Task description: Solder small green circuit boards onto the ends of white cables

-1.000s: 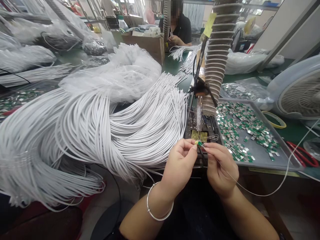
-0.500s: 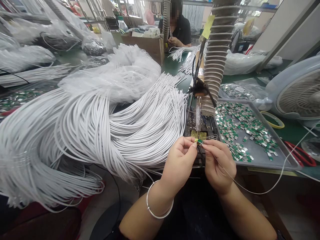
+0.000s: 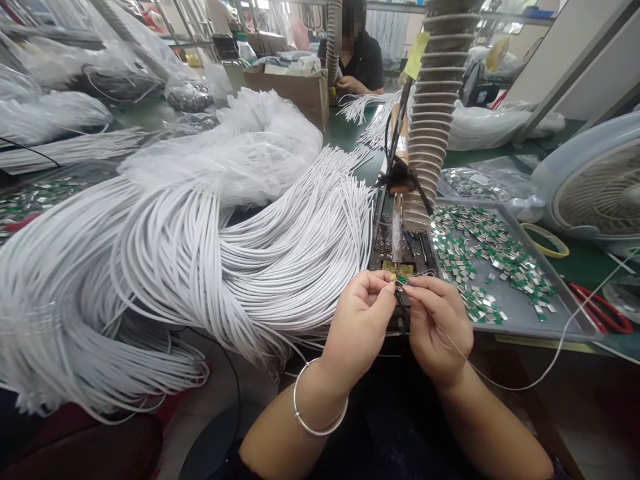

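The left hand [image 3: 361, 320] pinches a small green board [image 3: 402, 280] near a soldering iron [image 3: 397, 230]; the right hand [image 3: 443, 330] has a thin wire [image 3: 515, 389] in its grip; the green tabletop [image 3: 345, 133] carries white cables [image 3: 295, 260] and a tray [image 3: 517, 305] of boards [image 3: 523, 261]; a co-worker [image 3: 361, 63] sits across; a yellow label [image 3: 415, 57] looks unreadable.

Circuit board [image 3: 402, 281]: between left hand [image 3: 357, 320] and right hand [image 3: 443, 327], before the soldering iron [image 3: 397, 230].
Cable bundle [image 3: 290, 267]: left of the iron.
Tray [image 3: 563, 317]: right of the iron, loose boards [image 3: 520, 257] inside.
Fan [image 3: 600, 180]: right of the tray.
Cardboard box [image 3: 295, 93]: behind the bundle.
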`<action>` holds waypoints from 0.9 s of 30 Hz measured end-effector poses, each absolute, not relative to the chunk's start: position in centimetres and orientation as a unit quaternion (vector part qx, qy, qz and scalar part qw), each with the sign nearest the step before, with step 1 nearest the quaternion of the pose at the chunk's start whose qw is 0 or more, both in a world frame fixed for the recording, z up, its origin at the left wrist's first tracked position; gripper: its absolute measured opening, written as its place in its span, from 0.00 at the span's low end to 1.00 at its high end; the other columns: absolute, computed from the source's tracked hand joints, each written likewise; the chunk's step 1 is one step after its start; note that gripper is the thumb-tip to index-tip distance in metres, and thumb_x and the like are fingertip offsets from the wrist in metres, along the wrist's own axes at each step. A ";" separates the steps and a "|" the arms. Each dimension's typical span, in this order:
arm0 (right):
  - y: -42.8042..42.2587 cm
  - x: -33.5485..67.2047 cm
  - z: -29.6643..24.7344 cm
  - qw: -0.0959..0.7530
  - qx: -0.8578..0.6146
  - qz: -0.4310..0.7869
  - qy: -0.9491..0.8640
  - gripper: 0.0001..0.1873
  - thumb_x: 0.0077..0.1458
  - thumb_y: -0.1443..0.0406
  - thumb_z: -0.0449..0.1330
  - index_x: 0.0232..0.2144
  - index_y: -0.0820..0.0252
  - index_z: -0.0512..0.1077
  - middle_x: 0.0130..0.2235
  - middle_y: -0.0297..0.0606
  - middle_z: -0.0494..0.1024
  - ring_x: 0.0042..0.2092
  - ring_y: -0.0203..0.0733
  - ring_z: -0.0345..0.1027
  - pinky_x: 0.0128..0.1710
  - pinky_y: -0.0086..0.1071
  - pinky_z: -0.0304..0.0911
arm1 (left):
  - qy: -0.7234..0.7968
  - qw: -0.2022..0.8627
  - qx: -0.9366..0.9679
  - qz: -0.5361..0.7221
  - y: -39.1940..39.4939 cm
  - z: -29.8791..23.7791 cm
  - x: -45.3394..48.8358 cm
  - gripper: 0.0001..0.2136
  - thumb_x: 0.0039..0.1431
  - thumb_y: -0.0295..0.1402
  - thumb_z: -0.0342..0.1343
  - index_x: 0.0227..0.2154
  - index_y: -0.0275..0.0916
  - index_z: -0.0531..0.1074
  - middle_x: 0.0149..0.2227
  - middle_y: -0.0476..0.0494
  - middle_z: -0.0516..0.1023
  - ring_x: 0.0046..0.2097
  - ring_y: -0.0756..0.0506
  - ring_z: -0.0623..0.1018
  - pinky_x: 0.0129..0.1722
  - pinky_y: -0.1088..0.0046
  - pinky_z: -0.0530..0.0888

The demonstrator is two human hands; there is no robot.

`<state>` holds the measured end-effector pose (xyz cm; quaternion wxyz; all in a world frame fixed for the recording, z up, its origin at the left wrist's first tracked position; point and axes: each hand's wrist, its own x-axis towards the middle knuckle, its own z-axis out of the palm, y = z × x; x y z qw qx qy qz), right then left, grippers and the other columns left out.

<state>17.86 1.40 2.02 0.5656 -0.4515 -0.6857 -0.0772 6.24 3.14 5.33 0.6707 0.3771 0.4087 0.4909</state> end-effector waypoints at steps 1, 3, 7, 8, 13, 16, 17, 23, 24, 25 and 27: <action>1.4 17.8 2.1 0.565 -0.452 -0.081 -0.685 0.14 0.54 0.75 0.55 0.41 0.57 0.71 0.39 0.41 0.74 0.40 0.41 0.71 0.37 0.38 0.71 | 0.408 0.671 0.376 0.491 3.1 5.3 6.3 0.07 0.53 0.30 0.56 0.23 0.36 0.65 0.39 0.48 0.72 0.26 0.58 0.68 0.29 0.81 0.68; 1.4 17.8 2.1 0.564 -0.453 -0.087 -0.684 0.14 0.54 0.75 0.55 0.40 0.56 0.71 0.38 0.40 0.74 0.39 0.41 0.71 0.36 0.38 0.72 | 0.408 0.671 0.374 0.493 3.1 5.4 6.3 0.07 0.53 0.29 0.56 0.22 0.36 0.65 0.39 0.48 0.72 0.27 0.58 0.68 0.29 0.81 0.68; 1.5 17.8 2.1 0.560 -0.458 -0.085 -0.685 0.14 0.54 0.74 0.55 0.41 0.56 0.71 0.38 0.41 0.74 0.40 0.42 0.71 0.37 0.39 0.72 | 0.409 0.671 0.372 0.494 3.2 5.5 6.3 0.07 0.53 0.30 0.56 0.22 0.36 0.65 0.39 0.48 0.72 0.26 0.58 0.68 0.29 0.81 0.68; 1.5 17.8 2.0 0.561 -0.459 -0.085 -0.684 0.14 0.54 0.74 0.55 0.41 0.56 0.71 0.39 0.41 0.74 0.40 0.42 0.71 0.37 0.39 0.72 | 0.409 0.671 0.372 0.494 3.2 5.5 6.3 0.07 0.53 0.30 0.56 0.22 0.36 0.65 0.39 0.48 0.72 0.26 0.58 0.68 0.28 0.81 0.68; 1.4 17.8 2.0 0.563 -0.456 -0.083 -0.684 0.15 0.53 0.75 0.55 0.41 0.56 0.71 0.38 0.41 0.74 0.40 0.41 0.71 0.38 0.38 0.71 | 0.410 0.671 0.368 0.496 3.2 5.6 6.3 0.07 0.52 0.30 0.56 0.22 0.36 0.65 0.38 0.48 0.73 0.26 0.58 0.69 0.28 0.81 0.68; 1.4 17.8 1.9 0.560 -0.462 -0.079 -0.683 0.15 0.54 0.74 0.55 0.42 0.55 0.71 0.38 0.40 0.74 0.40 0.42 0.71 0.37 0.39 0.71 | 0.415 0.668 0.366 0.496 3.1 5.5 6.3 0.08 0.51 0.30 0.57 0.22 0.36 0.65 0.38 0.48 0.73 0.27 0.57 0.69 0.29 0.81 0.68; 1.3 17.8 1.9 0.560 -0.463 -0.079 -0.683 0.15 0.54 0.74 0.55 0.41 0.55 0.71 0.38 0.40 0.74 0.40 0.42 0.71 0.37 0.39 0.71 | 0.417 0.667 0.367 0.496 3.1 5.4 6.3 0.08 0.51 0.30 0.57 0.22 0.36 0.65 0.38 0.47 0.73 0.27 0.57 0.70 0.29 0.80 0.68; 1.3 17.8 1.8 0.563 -0.456 -0.064 -0.687 0.14 0.53 0.75 0.55 0.40 0.57 0.71 0.38 0.41 0.74 0.40 0.41 0.71 0.37 0.38 0.71 | 0.421 0.662 0.377 0.492 3.1 4.8 6.2 0.07 0.53 0.30 0.56 0.22 0.37 0.65 0.38 0.47 0.73 0.30 0.55 0.72 0.33 0.79 0.70; 1.2 17.8 1.8 0.564 -0.453 -0.057 -0.688 0.14 0.54 0.75 0.54 0.41 0.57 0.71 0.38 0.41 0.74 0.40 0.41 0.71 0.37 0.38 0.71 | 0.422 0.662 0.381 0.488 3.1 4.7 6.1 0.07 0.53 0.30 0.55 0.22 0.37 0.65 0.38 0.47 0.72 0.32 0.54 0.72 0.34 0.79 0.70; 1.2 17.8 1.7 0.564 -0.452 -0.048 -0.689 0.14 0.54 0.75 0.53 0.41 0.58 0.70 0.38 0.41 0.74 0.40 0.41 0.71 0.37 0.38 0.71 | 0.422 0.661 0.388 0.484 3.1 4.6 6.0 0.07 0.53 0.30 0.55 0.23 0.37 0.65 0.38 0.47 0.72 0.33 0.54 0.73 0.35 0.78 0.70; 1.2 17.9 1.7 0.564 -0.455 -0.031 -0.688 0.14 0.55 0.75 0.51 0.42 0.58 0.69 0.37 0.40 0.75 0.38 0.40 0.71 0.35 0.37 0.71 | 0.422 0.658 0.408 0.472 3.1 4.5 5.8 0.06 0.53 0.30 0.55 0.23 0.37 0.65 0.38 0.46 0.72 0.35 0.53 0.73 0.36 0.78 0.70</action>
